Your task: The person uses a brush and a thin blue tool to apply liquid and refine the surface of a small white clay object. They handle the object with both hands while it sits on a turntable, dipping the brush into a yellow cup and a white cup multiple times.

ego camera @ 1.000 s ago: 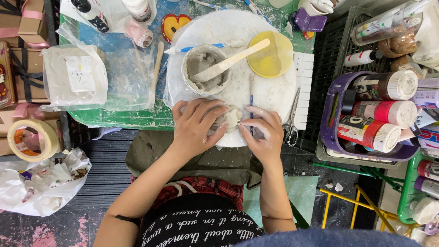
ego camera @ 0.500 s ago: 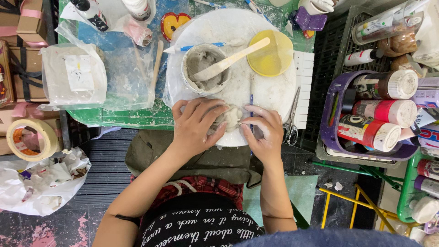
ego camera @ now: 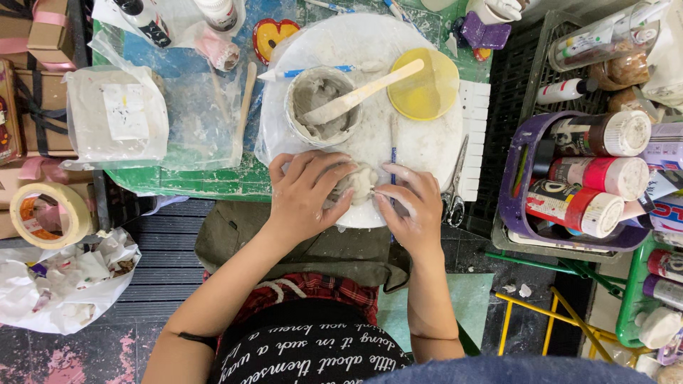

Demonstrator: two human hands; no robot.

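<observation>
Cradling a pale clay lump (ego camera: pixel 358 183) at the near edge of a round white board (ego camera: pixel 427 146), the left hand (ego camera: pixel 306 195) is cupping it steady while the right hand (ego camera: pixel 411 203) is pinching its side, a grey paste tub (ego camera: pixel 321 107) and wooden spatula (ego camera: pixel 370 89) waiting close behind on the worktop (ego camera: pixel 192 178).

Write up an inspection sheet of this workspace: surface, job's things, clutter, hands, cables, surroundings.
Surface: round white board on a green table, smeared with grey paste.
Job's things: pale clay lump at the board's near edge; grey paste tub with a wooden spatula in it; yellow lid; blue brush.
Clutter: plastic bags, scissors, purple piece, tape roll.
Hands: left hand and right hand both pinch the lump, fingers paste-smeared.
Cables: nothing seen.
Surroundings: purple basket of paint bottles on the right, cardboard boxes on the left, white waste bag on the floor.
</observation>
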